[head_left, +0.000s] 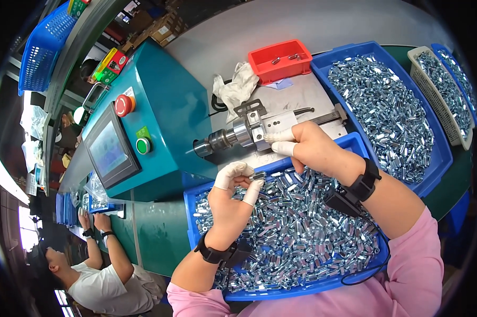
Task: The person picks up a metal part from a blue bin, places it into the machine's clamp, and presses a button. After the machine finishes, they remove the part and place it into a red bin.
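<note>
My left hand, with white finger covers on thumb and forefinger, pinches a small shiny metal sleeve above the near blue tray. That tray is heaped with similar metal pieces. My right hand, also in white finger covers, has its fingertips closed together against the steel clamping fixture of the machine. Whatever lies between those fingertips is hidden. Left of the fixture, a round steel spindle comes out of the teal machine housing.
A red bin with a few pieces stands behind the fixture, beside crumpled white gloves. Another full blue tray and a beige basket are at right. The machine carries a screen and red button. A co-worker sits at left.
</note>
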The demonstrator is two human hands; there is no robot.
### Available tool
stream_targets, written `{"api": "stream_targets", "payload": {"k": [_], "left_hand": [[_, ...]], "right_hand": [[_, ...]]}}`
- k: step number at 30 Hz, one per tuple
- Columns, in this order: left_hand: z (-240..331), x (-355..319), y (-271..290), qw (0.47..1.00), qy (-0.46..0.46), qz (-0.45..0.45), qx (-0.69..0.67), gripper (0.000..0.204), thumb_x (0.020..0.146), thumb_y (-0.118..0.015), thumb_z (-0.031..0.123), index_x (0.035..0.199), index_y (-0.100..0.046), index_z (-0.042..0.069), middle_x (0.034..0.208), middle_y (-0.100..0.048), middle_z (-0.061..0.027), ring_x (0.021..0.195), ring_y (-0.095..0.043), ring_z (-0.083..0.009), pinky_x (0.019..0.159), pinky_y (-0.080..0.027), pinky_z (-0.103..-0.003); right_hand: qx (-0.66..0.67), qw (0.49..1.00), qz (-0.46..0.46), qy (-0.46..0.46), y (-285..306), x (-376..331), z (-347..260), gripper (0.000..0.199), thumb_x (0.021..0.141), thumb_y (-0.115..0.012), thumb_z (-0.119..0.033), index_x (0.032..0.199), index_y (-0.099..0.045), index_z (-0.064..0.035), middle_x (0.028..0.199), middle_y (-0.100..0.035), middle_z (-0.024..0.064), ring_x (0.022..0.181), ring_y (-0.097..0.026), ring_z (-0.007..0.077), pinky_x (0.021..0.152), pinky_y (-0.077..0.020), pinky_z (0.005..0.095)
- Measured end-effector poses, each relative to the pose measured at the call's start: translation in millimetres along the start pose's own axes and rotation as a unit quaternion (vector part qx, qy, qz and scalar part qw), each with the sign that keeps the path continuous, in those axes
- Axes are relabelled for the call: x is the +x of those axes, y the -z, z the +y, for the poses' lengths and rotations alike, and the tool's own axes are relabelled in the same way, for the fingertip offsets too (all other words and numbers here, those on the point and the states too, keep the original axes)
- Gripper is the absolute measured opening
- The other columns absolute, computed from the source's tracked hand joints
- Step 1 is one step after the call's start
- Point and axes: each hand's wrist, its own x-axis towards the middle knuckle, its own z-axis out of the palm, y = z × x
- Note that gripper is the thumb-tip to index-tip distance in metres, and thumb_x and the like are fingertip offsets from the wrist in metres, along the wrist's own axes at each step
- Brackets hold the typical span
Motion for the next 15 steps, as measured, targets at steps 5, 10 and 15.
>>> {"api": "stream_targets", "payload": {"k": [5,10,15], "left_hand": [[-4,-3,1,0.999,-0.029,0.01,0.02,0.042,0.072,-0.07,-0.007,0.106,-0.049,0.002,0.093,-0.058,-0.0064,0.084,-0.058,-0.0116,0.072,-0.048,-0.024],[-6,-5,4,0.996,-0.072,0.015,0.053,0.041,0.073,-0.069,-0.007,0.109,-0.05,0.002,0.094,-0.058,-0.0056,0.083,-0.058,-0.0115,0.07,-0.048,-0.023],[-7,-3,6,0.996,-0.077,0.021,0.043,0.034,0.083,-0.06,-0.004,0.115,-0.051,0.002,0.096,-0.057,-0.0048,0.082,-0.057,-0.0113,0.07,-0.047,-0.023]], "right_hand": [[0.004,1.0,0.006,0.002,-1,0,-1,0.025,0.086,-0.057,-0.012,0.105,-0.065,0.0024,0.065,-0.06,0.0045,0.041,-0.049,0.0082,0.04,-0.0387,0.0224],[-0.024,1.0,0.002,0.003,5,0,-10,0.023,0.087,-0.057,-0.014,0.102,-0.065,0.0023,0.067,-0.061,0.0046,0.041,-0.049,0.0082,0.039,-0.0382,0.0228],[-0.099,0.994,0.035,0.013,11,-1,-20,0.025,0.087,-0.058,-0.018,0.098,-0.066,0.003,0.065,-0.06,0.0053,0.041,-0.049,0.0094,0.041,-0.0396,0.0245]]}}
